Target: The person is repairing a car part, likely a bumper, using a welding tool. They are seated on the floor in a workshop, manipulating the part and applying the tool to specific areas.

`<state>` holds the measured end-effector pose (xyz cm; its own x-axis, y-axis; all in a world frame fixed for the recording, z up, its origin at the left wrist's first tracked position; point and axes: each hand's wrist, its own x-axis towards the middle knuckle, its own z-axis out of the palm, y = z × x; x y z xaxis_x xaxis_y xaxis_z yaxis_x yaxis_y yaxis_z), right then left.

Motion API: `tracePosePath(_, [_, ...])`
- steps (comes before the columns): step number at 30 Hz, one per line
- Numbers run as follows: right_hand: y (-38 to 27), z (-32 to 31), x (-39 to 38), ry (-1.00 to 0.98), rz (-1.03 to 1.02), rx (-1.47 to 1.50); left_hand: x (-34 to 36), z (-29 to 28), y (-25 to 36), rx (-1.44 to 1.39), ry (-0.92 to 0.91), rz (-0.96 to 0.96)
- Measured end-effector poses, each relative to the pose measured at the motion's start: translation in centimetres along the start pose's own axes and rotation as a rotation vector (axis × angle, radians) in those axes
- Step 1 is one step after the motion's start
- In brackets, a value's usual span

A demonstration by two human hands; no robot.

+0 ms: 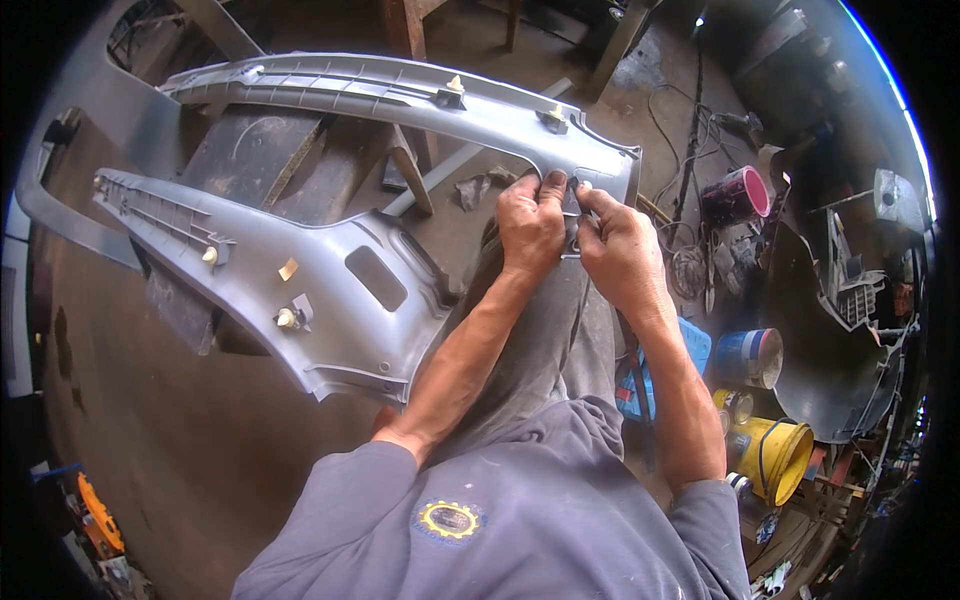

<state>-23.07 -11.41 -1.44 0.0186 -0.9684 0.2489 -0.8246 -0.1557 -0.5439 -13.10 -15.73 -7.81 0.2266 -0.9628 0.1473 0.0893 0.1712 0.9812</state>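
A long grey plastic trim panel (pixel 380 92) with ribs and pale clips stretches across the top of the view, its broad right end over my legs. My left hand (pixel 532 220) grips that end's lower edge, thumb on top. My right hand (pixel 620 245) is closed beside it, thumb and finger pinched at a small dark piece (pixel 571 186) on the panel; whether it is held or only pressed I cannot tell. A second grey trim panel (pixel 270 250), with a rectangular opening and clips, lies left of my forearms.
Dark boards (pixel 250 150) support the panels, by a wooden leg (pixel 405 25). At right on the floor stand a pink bucket (pixel 728 205), a blue-labelled can (pixel 745 355), a yellow bucket (pixel 770 455), coiled cables (pixel 688 270) and a large curved dark part (pixel 830 385).
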Motion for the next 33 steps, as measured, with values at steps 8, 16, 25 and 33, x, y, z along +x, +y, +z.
tracePosePath(8, [-1.9,2.0,-2.2,0.139,0.151,-0.058,-0.1,-0.1,-0.6,0.104,0.004,0.035])
tracePosePath(16, [-1.6,2.5,-2.1,0.186,0.072,-0.097,0.0,-0.1,-0.4,0.102,0.012,0.056])
tracePosePath(25, [-1.7,2.5,-1.4,0.221,0.116,-0.007,0.1,-0.1,-0.3,0.148,0.029,0.08])
tracePosePath(33, [-1.6,2.4,-2.1,0.182,0.145,0.003,0.0,-0.1,0.0,0.137,0.021,0.037])
